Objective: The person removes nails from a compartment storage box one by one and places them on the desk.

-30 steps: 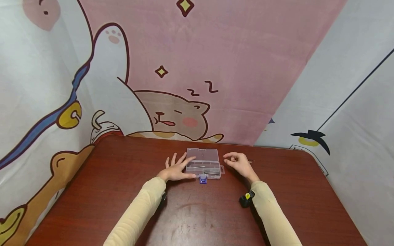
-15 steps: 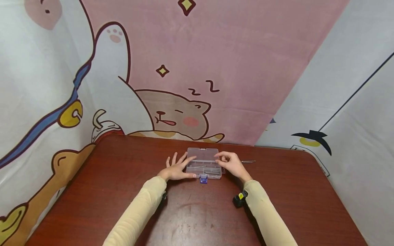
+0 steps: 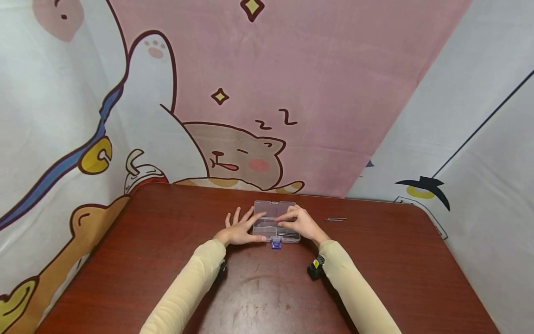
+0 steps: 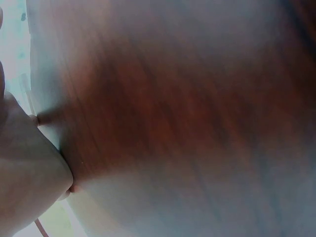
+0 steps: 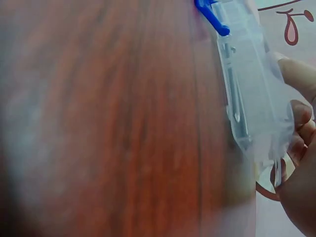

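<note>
A clear plastic compartment box (image 3: 267, 208) lies on the table with its lid flipped back and its blue latch (image 3: 276, 243) toward me. Thin metal rods (image 3: 287, 234) lie in its front right compartment, and one more shows farther left. My left hand (image 3: 238, 233) rests at the box's left side, fingers spread, index and thumb touching it. Over the box's right part is my right hand (image 3: 303, 223), thumb and index close together inside it. Whether they pinch a rod cannot be seen. The right wrist view shows that hand (image 5: 302, 168) partly behind the box wall (image 5: 259, 84).
Loose thin metal rods (image 3: 335, 219) lie on the brown table (image 3: 275, 287) right of the box. A cartoon-printed cloth (image 3: 333, 93) hangs behind the table's back edge. The left wrist view is blurred, mostly tabletop (image 4: 168, 113).
My right hand has moved left from beside the loose rods to over the open box, uncovering those rods. My left hand and the box have stayed in place.
</note>
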A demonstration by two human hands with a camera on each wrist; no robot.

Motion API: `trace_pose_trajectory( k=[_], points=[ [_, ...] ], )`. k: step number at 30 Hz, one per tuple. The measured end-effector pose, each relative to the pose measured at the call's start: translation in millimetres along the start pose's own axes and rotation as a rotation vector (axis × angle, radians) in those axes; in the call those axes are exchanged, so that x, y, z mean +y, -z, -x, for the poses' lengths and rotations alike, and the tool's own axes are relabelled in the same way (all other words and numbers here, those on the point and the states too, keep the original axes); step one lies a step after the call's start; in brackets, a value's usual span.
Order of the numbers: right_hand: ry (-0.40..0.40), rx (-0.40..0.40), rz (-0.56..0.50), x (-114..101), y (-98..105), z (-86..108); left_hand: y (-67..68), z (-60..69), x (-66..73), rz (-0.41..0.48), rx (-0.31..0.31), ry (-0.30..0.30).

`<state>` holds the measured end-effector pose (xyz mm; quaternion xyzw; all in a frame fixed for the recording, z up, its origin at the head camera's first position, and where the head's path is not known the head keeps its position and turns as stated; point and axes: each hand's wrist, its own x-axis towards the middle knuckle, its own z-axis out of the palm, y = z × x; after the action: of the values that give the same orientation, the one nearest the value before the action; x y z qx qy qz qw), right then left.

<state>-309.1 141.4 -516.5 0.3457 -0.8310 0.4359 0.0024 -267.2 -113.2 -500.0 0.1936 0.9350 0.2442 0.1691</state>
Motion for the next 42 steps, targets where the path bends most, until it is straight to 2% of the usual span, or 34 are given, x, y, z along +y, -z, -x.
trace_pose_trajectory(
  k=[4, 8, 17, 22, 27, 34, 42],
  points=[
    [-0.045, -0.030, 0.076, -0.3, -2.8, -5.2, 0.2, 0.3, 0.8, 0.002, 0.000, 0.006],
    [-0.089, -0.073, 0.102, -1.4, -4.2, -9.0, -0.3, 0.2, 1.1, -0.003, -0.001, 0.007],
    [-0.115, -0.151, 0.178, -2.3, -7.2, -15.8, -3.5, -1.7, -2.2, 0.005, -0.001, 0.009],
    [-0.113, -0.157, 0.204, -2.4, -8.5, -18.0, -5.7, -3.6, -4.8, 0.021, 0.001, 0.003],
    [-0.111, -0.123, 0.239, -2.1, -11.9, -20.0, -6.2, -3.8, -5.6, 0.024, -0.002, 0.002],
    [-0.052, -0.067, 0.322, -3.8, -15.9, -23.8, -4.4, -4.0, -4.9, 0.011, 0.004, 0.002],
    [-0.007, -0.110, 0.289, -3.0, -14.1, -22.8, -9.1, -8.2, -10.3, 0.008, 0.005, 0.011]
  ],
)
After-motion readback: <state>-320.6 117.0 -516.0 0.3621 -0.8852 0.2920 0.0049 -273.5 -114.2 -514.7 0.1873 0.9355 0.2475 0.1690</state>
